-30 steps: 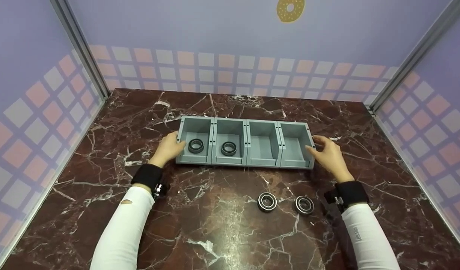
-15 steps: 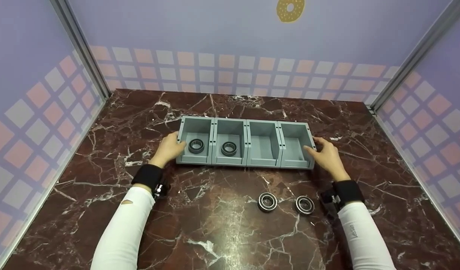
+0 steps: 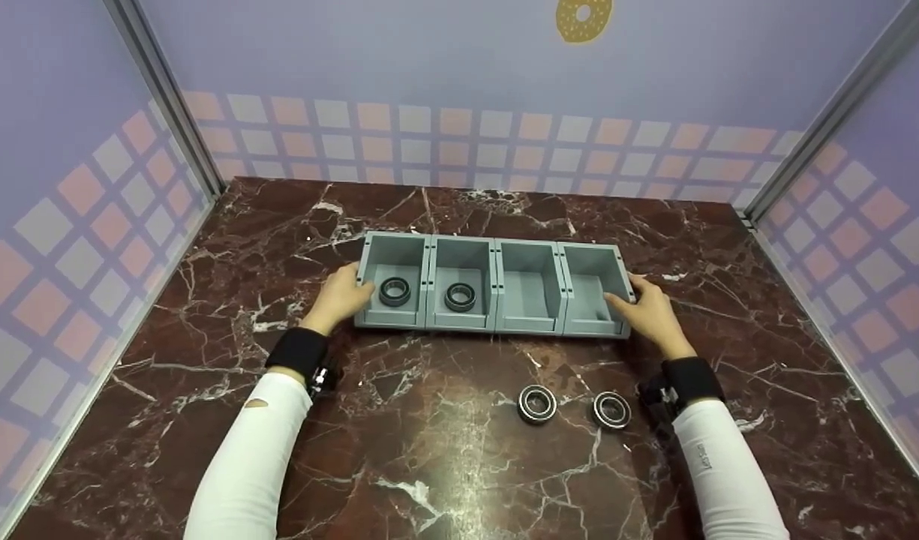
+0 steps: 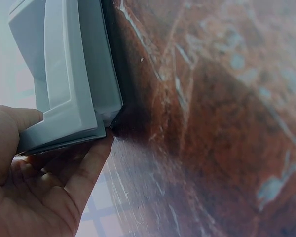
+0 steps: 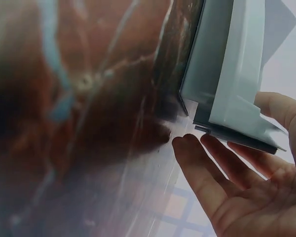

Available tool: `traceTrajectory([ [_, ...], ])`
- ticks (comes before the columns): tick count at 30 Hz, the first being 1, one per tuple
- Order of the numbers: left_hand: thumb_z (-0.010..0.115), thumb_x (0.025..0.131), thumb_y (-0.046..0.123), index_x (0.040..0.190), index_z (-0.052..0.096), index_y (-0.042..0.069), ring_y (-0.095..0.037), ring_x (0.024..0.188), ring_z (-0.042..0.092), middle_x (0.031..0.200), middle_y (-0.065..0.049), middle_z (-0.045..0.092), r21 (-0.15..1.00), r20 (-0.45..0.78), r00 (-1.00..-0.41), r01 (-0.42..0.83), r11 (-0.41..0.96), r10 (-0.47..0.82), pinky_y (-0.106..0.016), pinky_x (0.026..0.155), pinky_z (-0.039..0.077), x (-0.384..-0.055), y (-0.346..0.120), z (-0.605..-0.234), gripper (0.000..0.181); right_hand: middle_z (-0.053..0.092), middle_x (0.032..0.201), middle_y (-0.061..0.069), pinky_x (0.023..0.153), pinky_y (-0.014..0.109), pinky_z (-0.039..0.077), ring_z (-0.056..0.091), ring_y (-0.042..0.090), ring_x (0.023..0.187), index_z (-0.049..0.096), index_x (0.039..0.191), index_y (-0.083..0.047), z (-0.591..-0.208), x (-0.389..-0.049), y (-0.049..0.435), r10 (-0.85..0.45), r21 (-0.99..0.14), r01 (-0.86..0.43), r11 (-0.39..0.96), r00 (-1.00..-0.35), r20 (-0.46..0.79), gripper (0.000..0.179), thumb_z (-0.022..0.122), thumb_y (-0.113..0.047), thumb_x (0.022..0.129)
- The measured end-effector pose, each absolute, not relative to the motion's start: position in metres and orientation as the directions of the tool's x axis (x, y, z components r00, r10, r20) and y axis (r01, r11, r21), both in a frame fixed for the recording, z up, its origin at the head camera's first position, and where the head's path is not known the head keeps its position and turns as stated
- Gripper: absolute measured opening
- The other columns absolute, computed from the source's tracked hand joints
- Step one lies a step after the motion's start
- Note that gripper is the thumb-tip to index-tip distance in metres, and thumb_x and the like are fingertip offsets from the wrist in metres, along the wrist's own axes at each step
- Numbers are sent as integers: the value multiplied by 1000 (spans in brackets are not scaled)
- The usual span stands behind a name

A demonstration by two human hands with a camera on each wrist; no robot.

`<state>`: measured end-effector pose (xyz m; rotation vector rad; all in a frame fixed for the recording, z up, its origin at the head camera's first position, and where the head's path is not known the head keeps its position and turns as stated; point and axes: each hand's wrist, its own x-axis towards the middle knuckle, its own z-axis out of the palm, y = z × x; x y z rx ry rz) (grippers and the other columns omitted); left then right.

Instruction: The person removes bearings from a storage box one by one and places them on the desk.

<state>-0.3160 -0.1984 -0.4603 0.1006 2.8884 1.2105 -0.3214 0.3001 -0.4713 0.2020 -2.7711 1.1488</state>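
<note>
A row of joined grey storage bins (image 3: 528, 324) sits on the marbled table, open tops up. At its left end my left hand (image 3: 336, 298) grips the side wall, thumb over the rim inside the bin and fingers along the outside. My right hand (image 3: 656, 313) holds the opposite end wall the same way. In the right wrist view, the fingertips (image 5: 187, 143) lie at the lower outer edge of the bin (image 5: 239, 64). One black-sealed ball bearing (image 3: 394, 303) lies in the leftmost bin, another bearing (image 3: 460, 308) in the bin beside it. The two right-hand bins hold nothing.
In front of the bins, two more bearings lie on the table: one bearing (image 3: 524, 405) right of centre and a second bearing (image 3: 601, 412) further right, near the right wrist. Patterned panels (image 3: 459, 142) enclose the table at the back and both sides.
My right hand has moved slightly left, its thumb further over the end bin's rim and its fingers closer against the wall. The left hand, bins and bearings stay practically in place.
</note>
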Motion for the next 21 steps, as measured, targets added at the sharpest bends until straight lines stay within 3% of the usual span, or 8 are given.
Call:
traceTrajectory([
  [13,51,98,5,143,46,-18,-48,124,57,138,-36,56,707,24,-998,63,705,65,-57,105,44,-316,-199,-462,51,64,127,33,97,54,48,63,46,114,57,139,10,-473,-325,299,-76,-708,-169,685,-984,161,50,70,-15,97],
  [21,50,97,7,142,47,-18,-45,114,61,134,-36,59,702,25,-998,63,709,63,-55,101,46,-316,-198,-462,52,63,126,35,98,56,48,63,47,113,57,136,13,-475,-327,300,-81,-715,-171,678,-984,159,48,69,-9,95],
])
